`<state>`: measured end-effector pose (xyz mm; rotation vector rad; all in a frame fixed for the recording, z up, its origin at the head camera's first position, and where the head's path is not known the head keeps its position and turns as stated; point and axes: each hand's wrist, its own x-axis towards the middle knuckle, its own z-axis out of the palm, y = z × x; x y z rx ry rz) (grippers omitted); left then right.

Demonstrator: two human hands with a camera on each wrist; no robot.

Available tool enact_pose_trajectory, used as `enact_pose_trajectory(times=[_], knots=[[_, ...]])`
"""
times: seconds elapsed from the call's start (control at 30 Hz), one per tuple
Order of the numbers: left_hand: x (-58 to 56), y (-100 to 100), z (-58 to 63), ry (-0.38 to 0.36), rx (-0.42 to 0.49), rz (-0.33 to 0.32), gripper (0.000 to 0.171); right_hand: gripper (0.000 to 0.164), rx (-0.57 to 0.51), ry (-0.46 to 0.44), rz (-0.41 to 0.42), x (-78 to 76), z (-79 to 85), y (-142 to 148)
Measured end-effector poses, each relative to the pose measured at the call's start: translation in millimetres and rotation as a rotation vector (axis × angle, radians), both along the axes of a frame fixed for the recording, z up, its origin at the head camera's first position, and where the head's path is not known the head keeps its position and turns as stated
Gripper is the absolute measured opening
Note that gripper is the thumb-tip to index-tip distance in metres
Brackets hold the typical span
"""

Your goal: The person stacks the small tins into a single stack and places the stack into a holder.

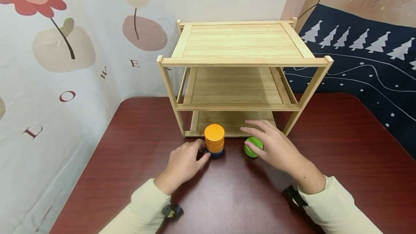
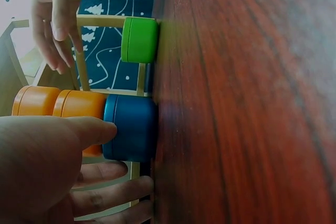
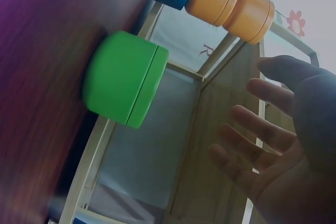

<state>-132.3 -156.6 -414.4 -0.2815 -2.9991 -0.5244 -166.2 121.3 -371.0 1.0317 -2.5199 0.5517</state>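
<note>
Two orange lidded round tins (image 1: 214, 138) are stacked on a dark blue one (image 2: 131, 128), which stands on the table. Close at the left side of this stack is my left hand (image 1: 184, 160), fingers relaxed. Its thumb (image 2: 97, 129) overlaps the blue tin's lid edge in the left wrist view, the other fingers spread along the tin's far side. A green lidded round tin (image 3: 125, 80) stands alone to the right of the stack. Above it hovers my right hand (image 1: 274, 147), fingers loosely extended and apart from the tin, with nothing held.
A three-tier light wooden rack (image 1: 243, 62) stands right behind the tins on the reddish-brown table (image 1: 224, 198). Printed cloth hangs at the left (image 1: 97, 118) and a dark blue tree-patterned cloth (image 1: 357, 64) at the right.
</note>
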Motion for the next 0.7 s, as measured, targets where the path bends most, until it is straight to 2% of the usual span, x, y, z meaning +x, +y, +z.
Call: enact_pose_trajectory(times=[0.7], knots=[[-0.2, 1.7, 0.8, -0.027, -0.003, 0.016, 0.035, 0.039, 0.041, -0.061, -0.026, -4.1, -2.5, 6.1]])
